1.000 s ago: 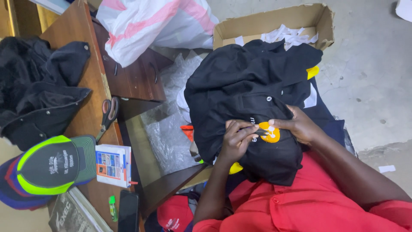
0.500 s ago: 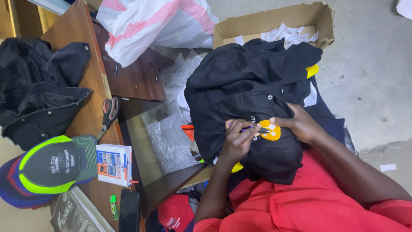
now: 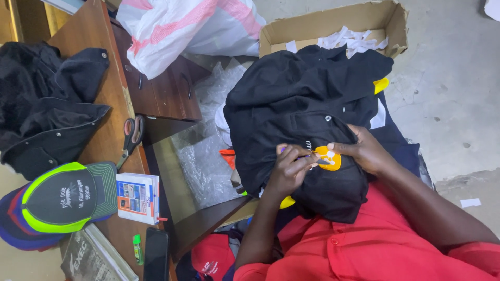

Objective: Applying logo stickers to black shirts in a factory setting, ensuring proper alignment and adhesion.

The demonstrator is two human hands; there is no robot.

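While draped over the lap, shows one heap of black cloth [image 3: 312, 104] under both hands, with one orange patch [image 3: 329, 157] lying between them. Shows the right hand [image 3: 364, 151] pressed on the cloth, fingertips together on the patch's edge, probably to keep it flat and taut. Shows the left hand [image 3: 291, 169] closed around one thin purple-tipped tool [image 3: 299, 155], tip aimed at the patch just beside the right fingertips; cannot tell what kind of tool.

Well to the left of the left hand, on the desk [image 3: 104, 62]: one pair of scissors [image 3: 133, 135], one small printed box [image 3: 138, 198], one phone [image 3: 156, 255], one stack of caps [image 3: 62, 200] topped by a green-brimmed one. Beyond both hands: one open cardboard box [image 3: 333, 26] and one white-and-pink plastic bag [image 3: 177, 26], likely parked within reach.
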